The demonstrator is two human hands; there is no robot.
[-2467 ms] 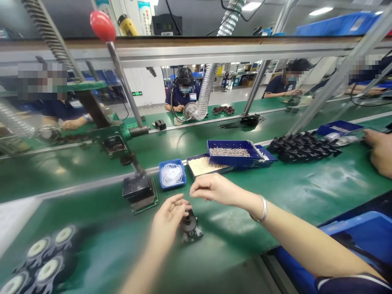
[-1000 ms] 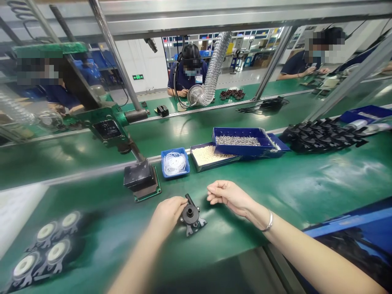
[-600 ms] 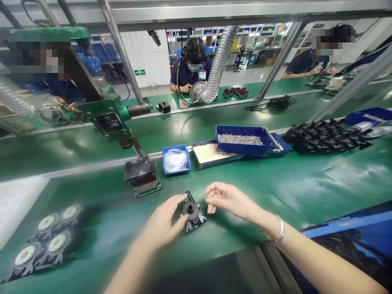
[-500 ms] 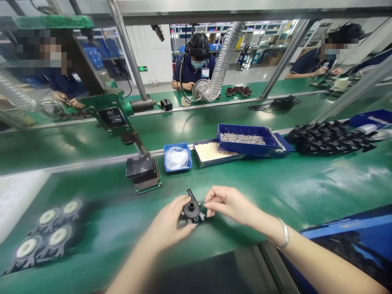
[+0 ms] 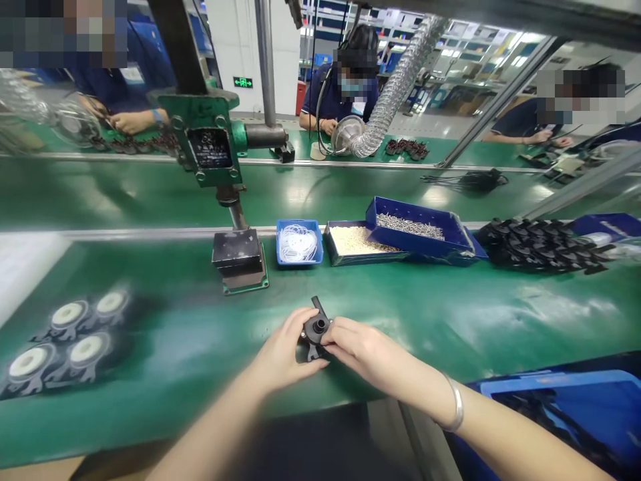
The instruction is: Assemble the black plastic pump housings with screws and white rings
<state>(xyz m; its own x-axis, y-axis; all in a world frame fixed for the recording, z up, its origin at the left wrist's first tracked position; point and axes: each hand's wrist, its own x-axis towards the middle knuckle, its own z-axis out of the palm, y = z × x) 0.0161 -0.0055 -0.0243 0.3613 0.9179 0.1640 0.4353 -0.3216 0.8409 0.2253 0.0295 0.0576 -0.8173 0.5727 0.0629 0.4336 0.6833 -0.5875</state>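
A black plastic pump housing (image 5: 314,335), with a round stub in the middle and a spout pointing away from me, is held just above the green bench. My left hand (image 5: 293,344) grips it from the left, thumb along the near side and fingers at the far edge. My right hand (image 5: 353,344) is closed in a pinch against the housing's right side and covers part of it. Whatever those fingertips hold, if anything, is hidden.
Beyond my hands stand a blue tray of white rings (image 5: 299,244), a bin of cream-coloured pieces (image 5: 350,240) and a bin of metal pins (image 5: 410,226). A green press (image 5: 213,150) rises at left. Several parts with white discs (image 5: 70,314) lie left; black parts (image 5: 543,244) are heaped right. Co-workers sit opposite.
My right hand has moved left, from beside the housing onto its right side. The left hand keeps its hold. The camera view has shifted slightly.
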